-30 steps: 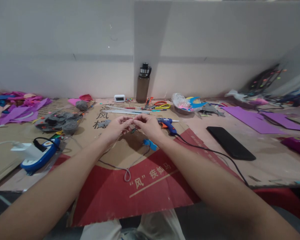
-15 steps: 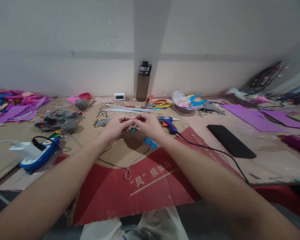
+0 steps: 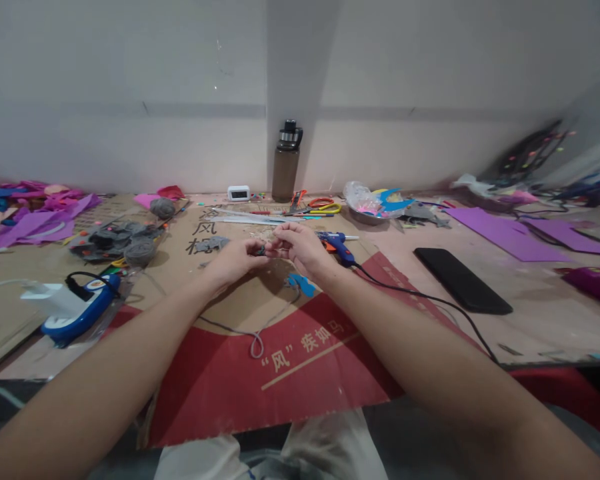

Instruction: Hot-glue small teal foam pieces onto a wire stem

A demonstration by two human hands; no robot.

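My left hand (image 3: 235, 259) and my right hand (image 3: 300, 248) meet over a brown and red cardboard sheet (image 3: 280, 373) in the middle of the table. Both are pinched on a small dark piece (image 3: 261, 251) held between their fingertips; what it is I cannot make out. A thin grey cord (image 3: 254, 341) runs from under the hands toward me and ends in a loop. A blue scrap (image 3: 301, 285) lies just under my right wrist. A blue glue gun (image 3: 336, 245) rests right of my right hand, its black cable (image 3: 430, 303) trailing to the table's front edge.
A dark water bottle (image 3: 286, 163) and a small white clock (image 3: 239, 193) stand by the back wall. Scissors (image 3: 325, 209) and sticks lie behind the hands. A black phone (image 3: 463, 281) lies at right, purple sheets (image 3: 505, 235) beyond it. Grey felt pieces (image 3: 120, 241) and a blue device (image 3: 80, 308) sit left.
Both hands have dropped slightly and my left fingers have drawn a little apart from the right, so the small dark piece now shows between them. The view has shifted a bit.
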